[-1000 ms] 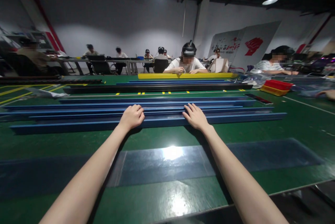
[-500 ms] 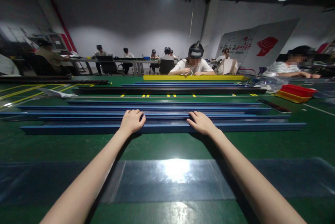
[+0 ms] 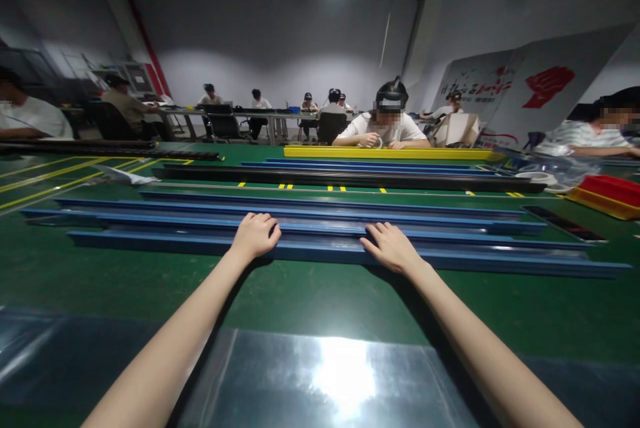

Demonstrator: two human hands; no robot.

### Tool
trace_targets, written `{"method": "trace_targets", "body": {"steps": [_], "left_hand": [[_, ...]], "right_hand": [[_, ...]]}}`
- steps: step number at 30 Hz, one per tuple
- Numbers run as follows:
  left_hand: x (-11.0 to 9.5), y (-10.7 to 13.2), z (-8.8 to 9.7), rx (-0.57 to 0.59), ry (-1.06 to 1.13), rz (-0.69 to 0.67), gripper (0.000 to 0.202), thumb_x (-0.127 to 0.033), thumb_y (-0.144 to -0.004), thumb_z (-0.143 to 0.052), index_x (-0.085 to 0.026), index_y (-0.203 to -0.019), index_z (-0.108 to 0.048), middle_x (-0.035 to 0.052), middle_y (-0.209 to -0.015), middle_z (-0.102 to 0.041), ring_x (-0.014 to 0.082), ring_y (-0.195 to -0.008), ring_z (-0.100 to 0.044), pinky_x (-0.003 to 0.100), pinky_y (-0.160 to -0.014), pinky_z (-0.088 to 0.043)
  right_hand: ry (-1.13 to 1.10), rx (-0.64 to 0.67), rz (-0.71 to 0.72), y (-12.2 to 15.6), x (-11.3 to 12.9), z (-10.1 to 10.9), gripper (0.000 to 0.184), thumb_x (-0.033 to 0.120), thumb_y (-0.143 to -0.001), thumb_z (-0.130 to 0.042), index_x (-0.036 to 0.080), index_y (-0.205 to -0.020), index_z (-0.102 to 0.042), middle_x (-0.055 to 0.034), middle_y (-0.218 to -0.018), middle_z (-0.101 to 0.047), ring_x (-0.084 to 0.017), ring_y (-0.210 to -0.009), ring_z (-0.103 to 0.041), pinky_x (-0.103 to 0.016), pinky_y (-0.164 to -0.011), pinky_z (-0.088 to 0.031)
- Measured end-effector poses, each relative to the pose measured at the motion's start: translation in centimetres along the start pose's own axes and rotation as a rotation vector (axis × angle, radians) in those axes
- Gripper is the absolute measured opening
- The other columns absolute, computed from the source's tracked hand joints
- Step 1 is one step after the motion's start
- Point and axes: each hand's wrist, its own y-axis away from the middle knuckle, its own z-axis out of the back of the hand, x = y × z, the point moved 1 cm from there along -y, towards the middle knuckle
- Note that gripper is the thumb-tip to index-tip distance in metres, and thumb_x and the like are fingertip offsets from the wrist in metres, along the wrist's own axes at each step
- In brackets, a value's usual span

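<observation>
Several long blue rails lie side by side across the green table (image 3: 310, 291). My left hand (image 3: 256, 235) rests on the nearest blue rail (image 3: 150, 242), fingers curled over its far edge. My right hand (image 3: 391, 247) grips the same rail further right, fingers hooked over its top. Both arms stretch straight out from the bottom of the view. A clear plastic sheet (image 3: 325, 375) lies flat on the table close to me, under my forearms.
Behind the blue rails lie a long black rail (image 3: 350, 178) and a yellow one (image 3: 390, 153). A red and yellow tray (image 3: 607, 195) sits at the right. A person with a head camera sits opposite; several other people sit at tables behind and to both sides.
The view has shifted: the rails and my hands now sit lower and slightly right in the frame, and the nearest rail slants down to the right. Both hands keep their hold.
</observation>
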Motion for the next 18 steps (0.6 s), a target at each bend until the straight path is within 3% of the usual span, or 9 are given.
{"method": "trace_targets", "body": {"steps": [18], "left_hand": [[2.7, -3.2, -2.6, 0.099, -0.074, 0.029, 0.037, -0.025, -0.082, -0.031, -0.016, -0.091, -0.065, 0.0083, -0.087, -0.065, 0.0217, -0.086, -0.058, 0.033, -0.076, -0.043]], "right_hand": [[-0.023, 0.019, -0.009, -4.0, -0.2, -0.5, 0.053, 0.052, -0.089, -0.022, 0.016, -0.108, -0.055, -0.0107, -0.095, -0.06, -0.023, -0.091, -0.051, -0.031, -0.078, -0.032]]}}
